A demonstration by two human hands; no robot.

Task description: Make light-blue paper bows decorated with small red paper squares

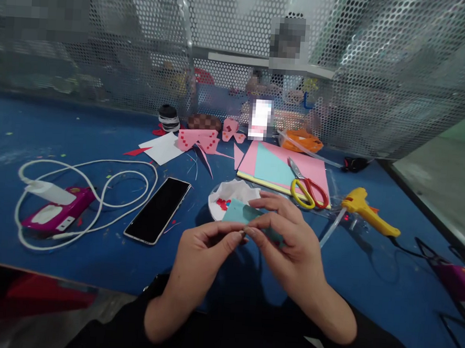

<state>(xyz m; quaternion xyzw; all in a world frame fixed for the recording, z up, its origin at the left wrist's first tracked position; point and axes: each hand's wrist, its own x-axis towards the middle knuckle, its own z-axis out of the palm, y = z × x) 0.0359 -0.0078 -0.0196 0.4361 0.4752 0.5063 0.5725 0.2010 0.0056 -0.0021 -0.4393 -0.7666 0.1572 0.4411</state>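
Observation:
A light-blue piece of paper (238,211) is pinched between my two hands over the front of the table. My left hand (208,251) has thumb and forefinger closed at its lower edge. My right hand (291,240) closes on the same spot with its thumb, its other fingers curved over the paper's right part and hiding it. Something small and dark shows where the fingertips meet; I cannot make out what it is. Just beyond the paper stands a bowl lined with white tissue (217,194), with small red paper bits (223,204) in it.
A black phone (158,210), a white cable (94,170) and a purple power strip (62,213) lie left. Scissors (306,189) rest on coloured paper sheets (315,171). A yellow glue gun (366,211) is right. Pink paper butterflies (197,140) stand before a perforated metal screen (233,27); a person sits behind it.

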